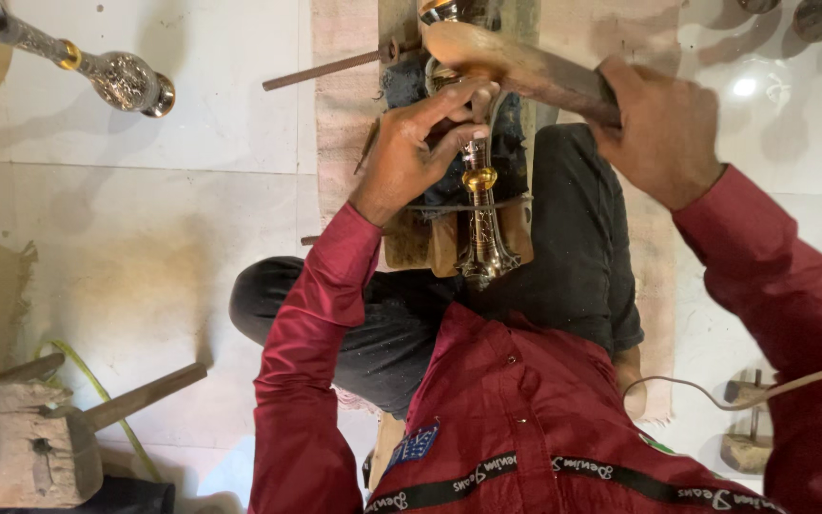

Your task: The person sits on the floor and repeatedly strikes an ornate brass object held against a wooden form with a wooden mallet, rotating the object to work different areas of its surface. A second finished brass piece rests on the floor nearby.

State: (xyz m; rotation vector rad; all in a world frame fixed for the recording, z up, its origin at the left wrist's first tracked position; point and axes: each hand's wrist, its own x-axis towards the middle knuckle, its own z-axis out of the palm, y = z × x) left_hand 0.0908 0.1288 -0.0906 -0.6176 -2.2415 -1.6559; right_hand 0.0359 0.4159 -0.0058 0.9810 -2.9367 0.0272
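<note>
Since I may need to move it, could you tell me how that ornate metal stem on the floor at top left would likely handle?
The ornate metal stem looks rigid and probably heavy for its size. Its rounded, turned shape suggests it could roll on the glossy tile floor. The polished surface may be slippery.

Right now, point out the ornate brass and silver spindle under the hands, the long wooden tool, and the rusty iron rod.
ornate brass and silver spindle (480,228), head view, engraved lower shaft.
long wooden tool (525,69), head view, mid-blade.
rusty iron rod (325,69), head view, middle.

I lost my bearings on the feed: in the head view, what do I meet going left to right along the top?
Engraved metal stem with a gold ring → thin metal rod → left hand pinching the ornate brass piece → wooden mallet → right hand gripping its handle.
</note>
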